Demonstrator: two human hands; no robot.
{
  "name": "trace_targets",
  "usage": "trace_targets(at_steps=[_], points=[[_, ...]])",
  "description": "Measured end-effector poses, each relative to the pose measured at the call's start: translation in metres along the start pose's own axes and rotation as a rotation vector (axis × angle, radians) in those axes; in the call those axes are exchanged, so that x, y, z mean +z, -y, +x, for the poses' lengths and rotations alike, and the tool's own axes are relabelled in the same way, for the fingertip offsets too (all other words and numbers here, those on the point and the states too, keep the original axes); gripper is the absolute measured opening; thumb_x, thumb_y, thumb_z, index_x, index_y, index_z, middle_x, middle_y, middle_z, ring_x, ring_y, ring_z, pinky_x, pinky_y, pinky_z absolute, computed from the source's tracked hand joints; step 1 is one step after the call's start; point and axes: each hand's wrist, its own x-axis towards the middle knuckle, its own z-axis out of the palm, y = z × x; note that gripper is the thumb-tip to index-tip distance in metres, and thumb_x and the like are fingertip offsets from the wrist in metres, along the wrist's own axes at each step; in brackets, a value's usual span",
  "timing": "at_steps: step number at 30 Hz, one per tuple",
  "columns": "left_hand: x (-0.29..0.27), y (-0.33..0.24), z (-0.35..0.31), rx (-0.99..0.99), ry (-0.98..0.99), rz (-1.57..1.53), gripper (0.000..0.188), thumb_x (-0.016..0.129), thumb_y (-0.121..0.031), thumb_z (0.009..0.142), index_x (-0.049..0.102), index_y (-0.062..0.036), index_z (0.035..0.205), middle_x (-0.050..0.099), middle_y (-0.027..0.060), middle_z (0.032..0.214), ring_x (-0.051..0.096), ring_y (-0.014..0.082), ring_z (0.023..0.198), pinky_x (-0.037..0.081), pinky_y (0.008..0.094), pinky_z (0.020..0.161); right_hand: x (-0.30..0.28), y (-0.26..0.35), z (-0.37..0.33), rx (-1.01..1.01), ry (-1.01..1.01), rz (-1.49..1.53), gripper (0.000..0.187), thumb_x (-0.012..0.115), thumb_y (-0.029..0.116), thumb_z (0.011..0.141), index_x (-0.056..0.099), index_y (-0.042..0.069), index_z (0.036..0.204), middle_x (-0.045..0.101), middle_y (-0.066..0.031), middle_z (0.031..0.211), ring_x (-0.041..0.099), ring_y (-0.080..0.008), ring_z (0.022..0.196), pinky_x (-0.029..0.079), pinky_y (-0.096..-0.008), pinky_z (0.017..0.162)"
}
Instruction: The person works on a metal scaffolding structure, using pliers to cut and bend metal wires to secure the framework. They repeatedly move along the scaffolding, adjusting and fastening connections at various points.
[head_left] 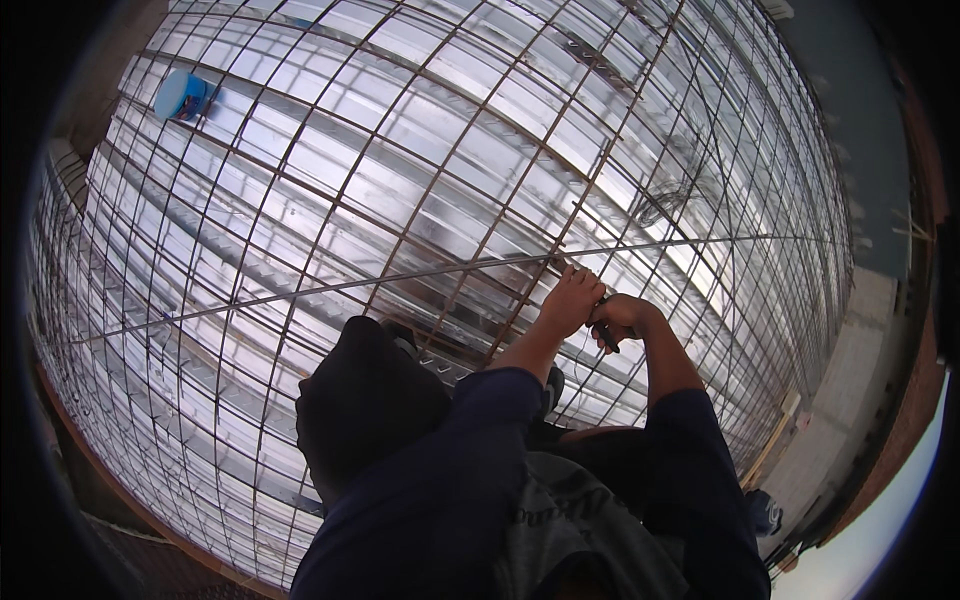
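Note:
Both my hands meet over a grid of thin rusty steel reinforcing bars (pixel 345 187), just in front of my knees. My left hand (pixel 573 298) is closed, fingertips at a bar crossing; what it grips is hidden. Against it, my right hand (pixel 625 315) wraps round a dark-handled hand tool (pixel 606 338), whose lower end sticks out beneath the fingers. The tool's head cannot be made out. A long grey bar (pixel 420 273) runs slantwise over the grid, passing just beyond my left fingertips.
Shiny ribbed metal decking (pixel 440 215) lies under the grid. A blue bucket (pixel 183 95) stands at the far left. Loose tangled wire (pixel 663 204) rests beyond my hands to the right. A concrete ledge (pixel 850 370) borders the right side. My shoe (pixel 553 388) is among the bars.

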Motion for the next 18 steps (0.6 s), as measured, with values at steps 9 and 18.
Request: trace_targets(at_steps=[9, 18], points=[[0.003, 0.007, 0.052, -0.138, 0.118, -0.018, 0.032, 0.067, -0.021, 0.074, 0.055, -0.0094, 0.101, 0.060, 0.0102, 0.097, 0.061, 0.0298, 0.095, 0.043, 0.0471, 0.089, 0.029, 0.035, -0.047, -0.115, -0.940, -1.205, 0.068, 0.059, 0.052, 0.077, 0.054, -0.002, 0.118, 0.055, -0.0154, 0.116, 0.051, -0.0310, 0.117, 0.029, -0.0641, 0.100], [0.016, 0.025, 0.065, -0.196, 0.158, -0.075, 0.019, 0.059, -0.019, 0.082, 0.059, -0.0097, 0.099, 0.066, 0.0096, 0.099, 0.064, 0.0265, 0.097, 0.049, 0.0440, 0.081, 0.058, 0.054, -0.054, -0.113, -0.913, -1.427, 0.100, 0.078, 0.039, 0.060, 0.034, -0.006, 0.138, 0.044, -0.0197, 0.133, 0.042, -0.0333, 0.126, 0.019, -0.0672, 0.105]])
